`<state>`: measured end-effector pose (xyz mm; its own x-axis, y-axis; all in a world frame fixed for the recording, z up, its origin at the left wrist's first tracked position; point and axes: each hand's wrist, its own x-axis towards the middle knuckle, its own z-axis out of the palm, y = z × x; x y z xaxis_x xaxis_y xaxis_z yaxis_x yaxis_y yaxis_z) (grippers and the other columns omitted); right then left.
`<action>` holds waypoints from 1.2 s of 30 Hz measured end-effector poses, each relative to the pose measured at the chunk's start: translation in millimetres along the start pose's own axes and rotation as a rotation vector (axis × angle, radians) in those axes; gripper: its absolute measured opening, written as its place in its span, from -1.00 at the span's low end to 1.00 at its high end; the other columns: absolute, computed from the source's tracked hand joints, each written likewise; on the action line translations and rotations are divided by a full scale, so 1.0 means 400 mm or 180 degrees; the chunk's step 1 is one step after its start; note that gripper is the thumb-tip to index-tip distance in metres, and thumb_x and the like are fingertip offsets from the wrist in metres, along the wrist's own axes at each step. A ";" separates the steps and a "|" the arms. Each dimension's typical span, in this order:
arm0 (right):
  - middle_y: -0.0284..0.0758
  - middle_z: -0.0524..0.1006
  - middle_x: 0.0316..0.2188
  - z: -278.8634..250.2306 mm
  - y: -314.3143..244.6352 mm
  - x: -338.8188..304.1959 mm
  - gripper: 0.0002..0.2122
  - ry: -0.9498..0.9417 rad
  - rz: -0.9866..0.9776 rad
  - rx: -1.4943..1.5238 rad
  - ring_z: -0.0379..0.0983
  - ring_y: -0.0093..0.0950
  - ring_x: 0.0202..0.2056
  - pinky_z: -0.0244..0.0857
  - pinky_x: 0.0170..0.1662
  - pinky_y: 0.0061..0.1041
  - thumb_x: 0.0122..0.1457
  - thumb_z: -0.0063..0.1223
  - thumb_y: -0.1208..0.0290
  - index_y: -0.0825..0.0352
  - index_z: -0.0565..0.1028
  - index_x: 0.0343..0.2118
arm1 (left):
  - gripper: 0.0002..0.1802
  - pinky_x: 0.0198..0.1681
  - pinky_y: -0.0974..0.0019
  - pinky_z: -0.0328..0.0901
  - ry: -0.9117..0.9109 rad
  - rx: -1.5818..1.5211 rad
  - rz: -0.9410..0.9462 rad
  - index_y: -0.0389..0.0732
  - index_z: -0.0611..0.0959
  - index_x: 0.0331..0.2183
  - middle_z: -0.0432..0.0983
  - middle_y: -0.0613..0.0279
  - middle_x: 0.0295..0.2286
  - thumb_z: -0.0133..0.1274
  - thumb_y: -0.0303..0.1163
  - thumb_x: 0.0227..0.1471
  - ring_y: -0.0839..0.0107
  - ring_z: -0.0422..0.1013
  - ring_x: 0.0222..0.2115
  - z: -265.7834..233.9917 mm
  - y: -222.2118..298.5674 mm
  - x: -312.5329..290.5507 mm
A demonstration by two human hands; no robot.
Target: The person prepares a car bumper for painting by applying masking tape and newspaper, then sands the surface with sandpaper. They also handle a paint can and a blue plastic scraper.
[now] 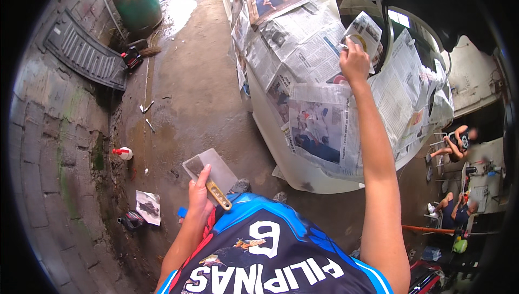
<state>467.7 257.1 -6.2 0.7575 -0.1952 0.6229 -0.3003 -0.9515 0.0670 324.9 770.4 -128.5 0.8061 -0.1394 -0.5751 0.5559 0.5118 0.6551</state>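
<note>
My left hand [200, 199] is closed around a flat scraper with a wide grey blade [219, 170] and a yellowish handle [219, 195] with holes in it; the thumb lies along the top. My right hand [355, 62] reaches far forward over a pale car body [281, 156] covered with newspaper sheets [319, 123]. Its fingers are bent together beside a round yellowish shape [358, 41] at the upright sheet by the car's opening. A small white bit shows at the fingertips; what they hold is too small to make out.
Along the left block wall [48, 148] are a green drum [137, 1], a dark ribbed panel [84, 50], a red-capped white bottle [123, 153] and a sheet of paper [148, 207]. Two people [459, 141] sit at the right near a table [486, 186].
</note>
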 end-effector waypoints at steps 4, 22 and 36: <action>-0.12 0.56 -0.20 -0.091 -0.061 -0.001 -0.71 0.0658 0.0113 0.0681 0.54 -0.15 -0.16 0.39 -0.08 -0.26 0.21 0.00 0.51 0.29 0.47 0.01 | -0.73 -0.19 0.21 0.47 0.0111 -0.0126 0.0147 -0.16 0.60 -0.17 0.57 0.29 -0.32 0.22 -0.27 0.13 0.39 0.54 -0.32 -0.024 0.012 -0.003; -0.11 0.56 -0.28 -0.378 -0.496 -0.406 -0.75 -0.3317 -0.0901 0.5008 0.52 -0.22 -0.24 0.33 -0.15 -0.33 0.24 -0.03 0.57 0.37 0.40 -0.02 | -0.70 0.08 0.07 0.20 -0.3550 0.3230 0.2832 -0.19 0.75 -0.32 0.48 0.01 0.01 0.40 -0.44 -0.23 0.10 0.33 -0.05 0.173 0.249 -0.029; -0.39 0.54 -0.14 -0.358 -0.450 -0.599 -0.70 -0.2774 0.1905 0.5346 0.42 -0.64 -0.07 0.32 0.03 -0.55 0.20 0.22 0.40 0.37 0.48 -0.05 | -0.81 -0.27 0.42 0.36 -0.2661 0.2543 -0.0090 -0.31 0.71 -0.30 0.61 0.38 -0.39 0.31 -0.45 0.00 0.60 0.46 -0.36 0.176 0.112 0.010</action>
<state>257.4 509.1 -55.8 0.9701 -0.0653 -0.2336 -0.2228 0.1409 -0.9646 367.3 733.0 -67.0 0.5082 -0.8123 -0.2862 0.3053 -0.1408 0.9418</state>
